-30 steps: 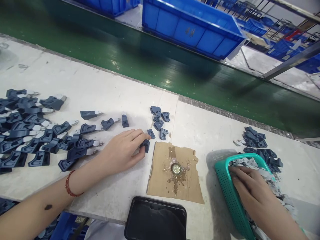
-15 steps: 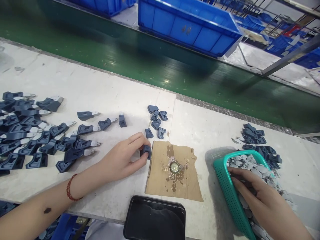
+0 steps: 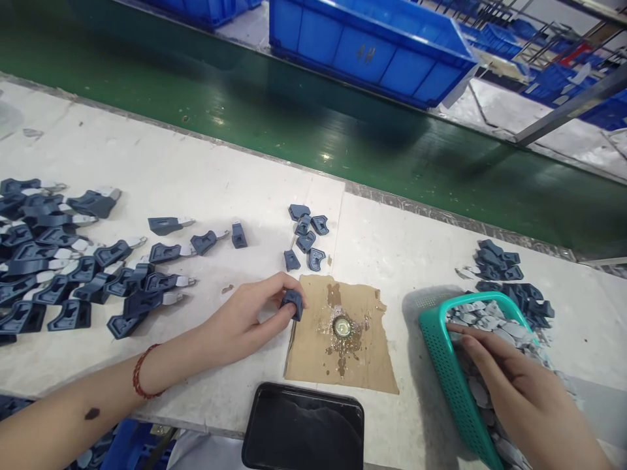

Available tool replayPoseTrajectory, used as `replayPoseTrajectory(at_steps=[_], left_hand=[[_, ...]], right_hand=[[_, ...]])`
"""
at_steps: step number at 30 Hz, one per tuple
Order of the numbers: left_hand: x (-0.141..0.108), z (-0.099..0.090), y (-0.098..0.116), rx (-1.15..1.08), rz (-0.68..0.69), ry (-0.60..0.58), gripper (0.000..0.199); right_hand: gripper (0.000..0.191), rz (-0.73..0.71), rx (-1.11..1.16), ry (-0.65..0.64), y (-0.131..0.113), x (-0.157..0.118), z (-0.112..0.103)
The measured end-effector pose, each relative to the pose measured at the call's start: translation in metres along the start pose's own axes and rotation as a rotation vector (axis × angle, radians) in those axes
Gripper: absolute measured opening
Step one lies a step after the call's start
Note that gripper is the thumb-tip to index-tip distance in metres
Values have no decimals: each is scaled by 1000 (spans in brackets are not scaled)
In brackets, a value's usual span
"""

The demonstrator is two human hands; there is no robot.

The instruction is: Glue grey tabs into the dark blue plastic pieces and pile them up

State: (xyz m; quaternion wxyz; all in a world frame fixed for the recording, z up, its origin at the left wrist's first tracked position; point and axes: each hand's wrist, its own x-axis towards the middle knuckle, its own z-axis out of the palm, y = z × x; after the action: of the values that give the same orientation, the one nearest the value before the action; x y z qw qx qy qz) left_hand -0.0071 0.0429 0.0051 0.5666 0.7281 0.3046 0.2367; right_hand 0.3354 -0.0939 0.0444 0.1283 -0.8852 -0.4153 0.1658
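My left hand (image 3: 259, 313) is closed on a dark blue plastic part (image 3: 292, 304), pinched between thumb and fingers at the left edge of a brown cardboard piece (image 3: 306, 352). On the cardboard sits a small round cap (image 3: 341, 327) with wet, shiny splashes around it. My right hand (image 3: 514, 378) reaches into a green basket (image 3: 448, 372) full of grey pieces (image 3: 490, 314). Its thumb and forefinger come together near the basket's left rim; whether a piece is between them is hidden. Several loose blue parts (image 3: 306, 242) lie behind the cardboard.
Many blue parts with grey pieces attached (image 3: 59, 281) cover the table's left side. More blue parts (image 3: 497, 261) lie behind the basket. A black phone (image 3: 304, 427) rests at the front edge. Beyond runs a green belt (image 3: 235, 124), with a blue crate (image 3: 367, 52) past it.
My left hand has shifted slightly right with the blue part, which is now turned and shows more. My right hand stays in the basket, its thumb and forefinger slightly moved.
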Motion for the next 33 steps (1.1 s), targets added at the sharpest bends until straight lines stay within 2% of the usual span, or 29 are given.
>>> replayPoseTrajectory(at_steps=[3, 6, 9, 11, 13, 16, 20, 22, 28, 33], left_hand=[[1, 2, 1, -113, -21, -4, 14], [1, 5, 0, -226, -64, -25, 12], [1, 7, -1, -294, -145, -57, 11], [1, 8, -1, -338, -187, -80, 11], [1, 9, -1, -366, -207, -98, 11], [2, 9, 0, -357, -209, -113, 11], [2, 8, 2, -313, -209, -147, 15], [2, 8, 2, -285, -218, -160, 17], [1, 9, 0, -278, -227, -192, 20], [2, 10, 0, -305, -218, -198, 19]], right_hand=[[55, 127, 3, -21, 0, -2, -1], [44, 165, 115, 128, -5, -8, 5], [31, 147, 399, 322, -18, -16, 14], [26, 113, 641, 368, -29, -20, 19], [23, 91, 849, 291, -37, -21, 23], [22, 61, 1035, 90, -43, -21, 29], [21, 9, 1099, -127, -46, -21, 41], [24, -33, 1097, -190, -49, -23, 47], [27, -54, 1069, -227, -59, -27, 63], [21, -18, 986, -207, -52, -31, 76]])
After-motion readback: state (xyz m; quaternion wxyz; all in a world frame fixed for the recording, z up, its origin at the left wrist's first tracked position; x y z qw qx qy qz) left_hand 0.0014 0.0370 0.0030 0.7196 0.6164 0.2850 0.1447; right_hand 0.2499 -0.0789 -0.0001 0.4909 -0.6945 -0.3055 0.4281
